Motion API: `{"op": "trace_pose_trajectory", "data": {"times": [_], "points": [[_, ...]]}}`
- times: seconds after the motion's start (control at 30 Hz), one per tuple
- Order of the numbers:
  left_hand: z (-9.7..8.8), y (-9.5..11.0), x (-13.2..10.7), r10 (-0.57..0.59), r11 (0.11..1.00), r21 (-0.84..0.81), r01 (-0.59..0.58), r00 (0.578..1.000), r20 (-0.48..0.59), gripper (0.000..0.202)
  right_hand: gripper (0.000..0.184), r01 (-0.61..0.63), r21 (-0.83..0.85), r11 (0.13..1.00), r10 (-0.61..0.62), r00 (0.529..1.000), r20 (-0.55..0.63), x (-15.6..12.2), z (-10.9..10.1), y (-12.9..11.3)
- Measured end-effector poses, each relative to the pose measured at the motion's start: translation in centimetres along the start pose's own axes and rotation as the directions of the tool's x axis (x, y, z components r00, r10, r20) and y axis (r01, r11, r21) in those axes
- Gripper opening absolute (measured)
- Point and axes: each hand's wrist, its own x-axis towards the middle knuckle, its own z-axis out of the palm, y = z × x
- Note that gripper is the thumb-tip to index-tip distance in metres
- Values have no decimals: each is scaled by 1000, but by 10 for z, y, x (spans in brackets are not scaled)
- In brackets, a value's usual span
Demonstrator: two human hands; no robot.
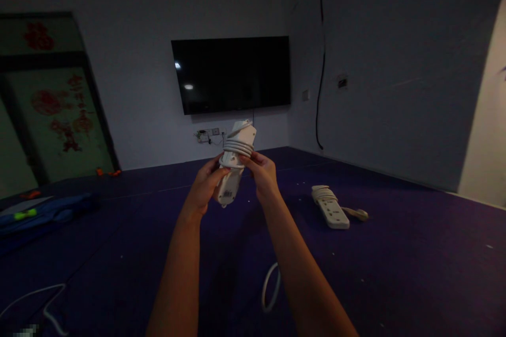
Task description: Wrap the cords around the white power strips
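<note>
Dim room, purple floor point(395, 253). Both hands are raised at mid-frame, well above the floor.

Strip point(241, 133) — a white power strip held between the two hands. Its long axis is nearly upright, with the top leaning slightly right and away from the camera. The upper end stands clear of both hands; the lower end pokes out below the left palm.

Left hand point(205, 185) — closed around the strip's lower half from the left, thumb across the front face. A full grip, carrying the weight.

Right hand point(261, 171) — comes in from the right, slightly higher than the left. Its fingertips are narrowed onto the cord point(238, 147), at the lowest of several turns wound crosswise around the strip's middle. The coils sit just above both grips, at right angles to the long axis, and the right hand is the nearer to them.

Floor cord point(271, 287) — a white loop between the forearms, well below the hands. I cannot tell whether it runs up to the held strip.

Second strip point(330, 206) — lies flat on the floor to the right, well apart, cord bundled at its far end.

TV point(233, 73) dark on the far wall.
</note>
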Motion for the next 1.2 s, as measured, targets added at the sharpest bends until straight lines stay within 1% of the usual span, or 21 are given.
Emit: {"op": "trace_pose_trajectory", "data": {"times": [0.1, 0.2, 0.3, 0.4, 0.47, 0.57, 0.67, 0.77, 0.83, 0.9, 0.97, 1.03, 1.13, 1.2], "points": [[3, -4, 3, 86, 991, 110, -79, 995, -57, 42, 38, 77, 34, 996, -75, 996, -52, 3, 0, 5], [7, -7, 3, 164, 952, 277, -131, 981, -101, 46, 38, 169, 12, 986, -167, 980, -104, 3, 2, 11], [12, -10, 1, 213, 889, 440, -125, 964, -156, 66, 40, 219, -66, 973, -227, 962, -150, 1, 6, 14], [18, -12, -3, 249, 863, 486, -136, 952, -175, 88, 42, 210, -153, 966, -239, 949, -205, -2, 8, 16], [23, -13, -5, 245, 834, 544, -97, 947, -208, 96, 45, 194, -197, 961, -237, 945, -225, -4, 10, 16], [29, -11, -8, 207, 786, 617, 43, 922, -328, 100, 47, 198, -201, 959, -239, 950, -200, -6, 14, 16], [29, -10, -9, 187, 782, 611, 120, 890, -415, 95, 48, 209, -149, 967, -230, 963, -143, -7, 17, 16], [22, -11, -6, 192, 774, 617, 143, 875, -444, 85, 48, 211, -85, 974, -218, 972, -82, -7, 18, 14], [14, -14, -2, 189, 798, 589, 126, 876, -444, 75, 45, 202, -79, 976, -207, 977, -54, -5, 16, 12], [8, -17, 2, 166, 859, 505, 87, 885, -434, 65, 40, 191, -99, 977, -196, 979, -47, -3, 12, 12], [4, -17, 6, 117, 933, 358, 44, 902, -415, 54, 34, 191, -110, 975, -197, 979, -55, 1, 7, 15], [2, -15, 7, 40, 984, 175, 30, 923, -382, 46, 28, 185, -93, 978, -191, 980, -57, 5, 1, 19], [0, -7, 4, -77, 996, -61, 60, 946, -315, 40, 24, 125, -94, 988, -129, 991, -42, 11, -7, 26], [-3, -2, 1, -138, 982, -163, 97, 955, -263, 37, 24, 73, -130, 989, -76, 997, -17, 13, -10, 30]]}}
